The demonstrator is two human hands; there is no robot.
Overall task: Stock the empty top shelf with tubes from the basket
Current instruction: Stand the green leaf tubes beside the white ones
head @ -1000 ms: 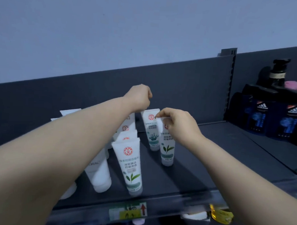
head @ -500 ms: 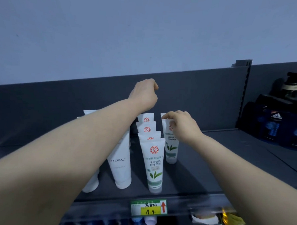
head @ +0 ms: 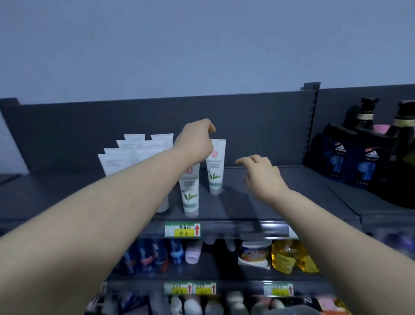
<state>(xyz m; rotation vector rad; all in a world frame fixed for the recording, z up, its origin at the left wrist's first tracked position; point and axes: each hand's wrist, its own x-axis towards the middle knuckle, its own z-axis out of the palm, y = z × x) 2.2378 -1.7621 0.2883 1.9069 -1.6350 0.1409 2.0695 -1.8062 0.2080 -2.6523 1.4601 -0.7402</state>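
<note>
Standing cap-down on the matte dark-grey metal top shelf (head: 259, 200): glossy white leaf-printed plastic tubes (head: 216, 167); left hand (head: 195, 142) at 12 o'clock, grip indeterminate; right hand (head: 262, 175) at 3 o'clock, fingers spread, empty

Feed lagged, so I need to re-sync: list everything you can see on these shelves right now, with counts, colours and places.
Leaf-print tubes: two clearly visible, white with green leaf and red seal, top shelf centre, standing cap-down.
Plain tubes: several, white, top shelf left, in rows.
Top shelf: one, dark grey.
Pump bottles: at least two, dark, far right.
Boxes: two, dark blue, right.
Price tag: green-yellow, shelf edge.
Oil bottles: yellow, lower shelf.
Left hand: over the tubes.
Right hand: open, empty, beside them.
</note>
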